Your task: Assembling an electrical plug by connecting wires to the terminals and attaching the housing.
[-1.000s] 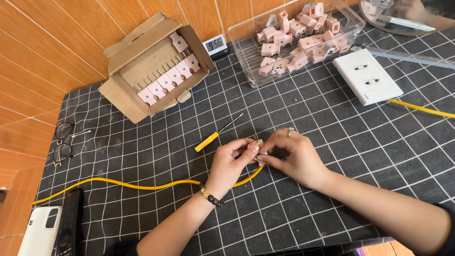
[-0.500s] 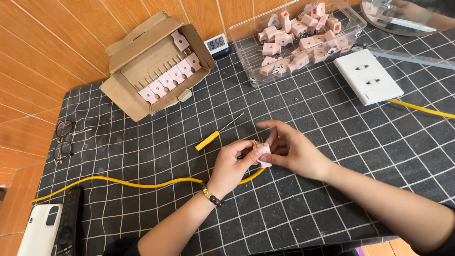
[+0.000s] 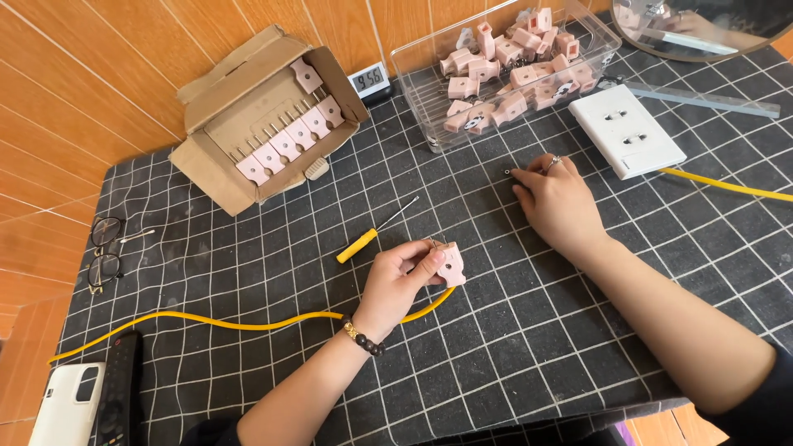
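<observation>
My left hand (image 3: 399,281) grips a pink plug (image 3: 451,263) fitted to the end of a yellow cable (image 3: 231,325), holding it just above the black grid mat (image 3: 512,355). My right hand (image 3: 559,203) is stretched away to the upper right, palm down, with its fingertips beside a small dark screw (image 3: 506,172) lying on the mat. Whether the fingers touch the screw is unclear. A yellow-handled screwdriver (image 3: 361,244) lies on the mat above my left hand.
An open cardboard box (image 3: 216,161) holds a row of pink plugs. A clear plastic tub (image 3: 429,124) of pink plugs stands at the back. A white socket plate (image 3: 627,132), small digital clock (image 3: 369,78), glasses (image 3: 103,249), remote (image 3: 121,396) and white phone (image 3: 70,406) surround the work area.
My right hand has let go of the plug and moved up and right to the small screw. My left hand keeps the plug, now turned a little lower.
</observation>
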